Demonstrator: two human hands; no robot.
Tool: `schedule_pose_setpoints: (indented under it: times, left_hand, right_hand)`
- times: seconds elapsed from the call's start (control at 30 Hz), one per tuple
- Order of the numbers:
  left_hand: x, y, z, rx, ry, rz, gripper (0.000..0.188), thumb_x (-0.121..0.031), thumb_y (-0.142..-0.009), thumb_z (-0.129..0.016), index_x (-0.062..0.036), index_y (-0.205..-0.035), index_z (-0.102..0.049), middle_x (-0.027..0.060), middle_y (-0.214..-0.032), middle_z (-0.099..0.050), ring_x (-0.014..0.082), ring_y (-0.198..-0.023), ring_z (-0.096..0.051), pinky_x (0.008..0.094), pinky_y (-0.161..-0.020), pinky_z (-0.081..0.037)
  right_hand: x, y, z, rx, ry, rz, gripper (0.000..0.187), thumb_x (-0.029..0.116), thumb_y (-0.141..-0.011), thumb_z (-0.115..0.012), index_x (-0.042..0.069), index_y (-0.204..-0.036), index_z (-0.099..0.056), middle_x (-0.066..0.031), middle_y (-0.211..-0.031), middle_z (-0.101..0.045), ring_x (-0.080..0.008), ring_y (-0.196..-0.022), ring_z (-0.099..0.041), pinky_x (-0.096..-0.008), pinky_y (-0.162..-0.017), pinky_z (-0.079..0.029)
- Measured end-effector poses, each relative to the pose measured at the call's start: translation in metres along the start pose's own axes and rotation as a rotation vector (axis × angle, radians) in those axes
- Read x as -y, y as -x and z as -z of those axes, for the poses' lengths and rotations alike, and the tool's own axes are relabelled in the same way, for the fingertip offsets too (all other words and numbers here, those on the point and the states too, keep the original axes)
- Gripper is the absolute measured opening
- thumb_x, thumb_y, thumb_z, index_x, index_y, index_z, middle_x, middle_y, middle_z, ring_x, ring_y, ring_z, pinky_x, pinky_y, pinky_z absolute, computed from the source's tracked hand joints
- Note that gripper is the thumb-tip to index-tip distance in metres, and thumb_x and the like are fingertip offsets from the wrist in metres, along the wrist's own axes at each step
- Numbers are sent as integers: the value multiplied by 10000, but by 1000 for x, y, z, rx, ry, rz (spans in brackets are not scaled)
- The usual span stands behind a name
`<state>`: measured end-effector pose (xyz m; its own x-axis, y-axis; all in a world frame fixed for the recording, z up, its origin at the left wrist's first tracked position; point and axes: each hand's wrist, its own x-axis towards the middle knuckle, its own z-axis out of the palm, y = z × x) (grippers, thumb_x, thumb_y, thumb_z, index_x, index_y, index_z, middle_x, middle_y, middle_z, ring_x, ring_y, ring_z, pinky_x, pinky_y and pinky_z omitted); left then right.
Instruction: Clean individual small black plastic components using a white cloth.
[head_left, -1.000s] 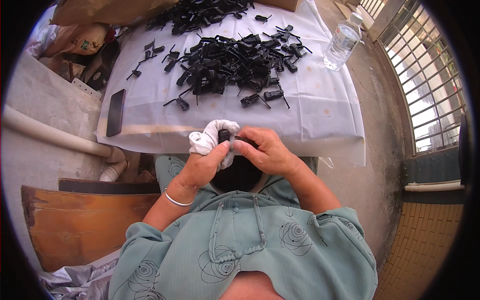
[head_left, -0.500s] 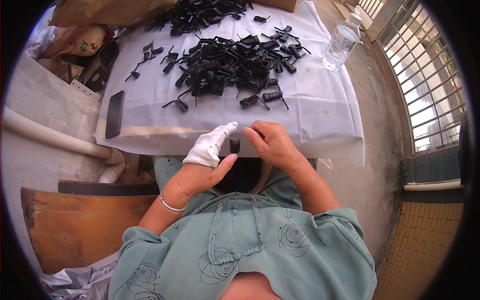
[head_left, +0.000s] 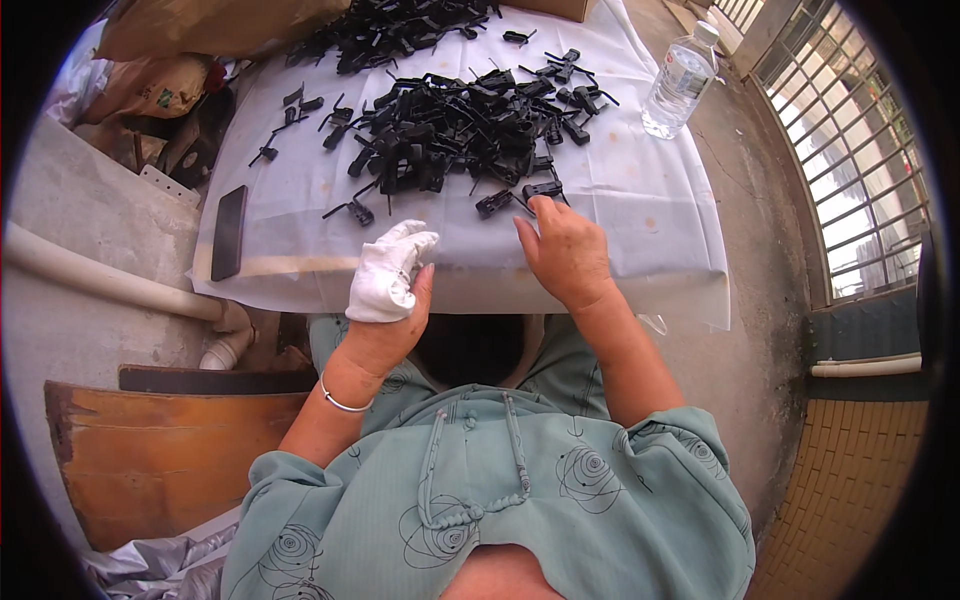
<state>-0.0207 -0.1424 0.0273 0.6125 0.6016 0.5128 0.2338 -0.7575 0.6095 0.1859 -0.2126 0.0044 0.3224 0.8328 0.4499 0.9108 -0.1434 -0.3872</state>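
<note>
Right hand, fingers spread, touched a black clip beside the pile. Looked light, stiff; pinch its body. Left hand cloth-wrapped, loosely open, empty.

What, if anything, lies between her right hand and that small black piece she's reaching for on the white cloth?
Nothing visible does. The right hand has its fingertips right at the small black piece at the near edge of the pile of black parts, with only bare white cloth around it. The left hand, partly wrapped in white, is off to the side.
</note>
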Motion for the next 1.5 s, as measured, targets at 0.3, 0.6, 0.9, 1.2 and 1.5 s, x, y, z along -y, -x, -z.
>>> schedule_pose_setpoints:
  times: [0.3, 0.6, 0.9, 1.2, 1.5]
  left_hand:
    - [-29, -26, 23, 254, -204, -252, 318, 44, -640, -652, -7, -954, -636, 198, -1026, -587, 343, -917, -559, 364, -782, -467]
    - [-35, 0, 19, 343, 869, 417, 166, -130, -847, -626, -37, -967, -558, 14, -906, -625, 62, -595, -497, 205, -520, -410]
    - [-16, 3, -19, -1, 1075, 613, 159, -128, -864, -604, -28, -971, -543, 68, -882, -622, 113, -755, -572, 232, -690, -476]
    - [-24, 8, -13, 5, 1213, 690, 166, -189, -901, -560, -45, -974, -523, 11, -822, -591, 49, -676, -500, 190, -575, -419]
    - [-31, 8, -9, 202, 985, 577, 215, -102, -907, -501, -16, -1104, -502, -9, -789, -531, 32, -627, -468, 182, -538, -413]
  right_hand:
    - [-6, 1, 20, 298, -421, 218, 103, 105, -801, -574, 8, -805, -538, -153, -720, -575, -345, -684, -556, -401, -587, -439]
    - [23, 12, 30, 242, -912, -18, 186, 65, -763, -632, 8, -931, -575, -76, -635, -492, -179, -530, -451, -279, -504, -387]
    - [68, 24, 22, -63, -621, 658, 228, 74, -677, -712, 68, -862, -578, -31, -602, -466, -210, -483, -470, -320, -435, -370]
    - [66, 22, 20, -128, -638, 518, 252, 67, -665, -715, 50, -866, -565, -41, -603, -483, -217, -471, -470, -320, -421, -367]
    - [61, 17, 14, -122, -673, 82, 195, 93, -735, -697, 33, -839, -543, -30, -543, -408, -132, -463, -389, -269, -439, -340]
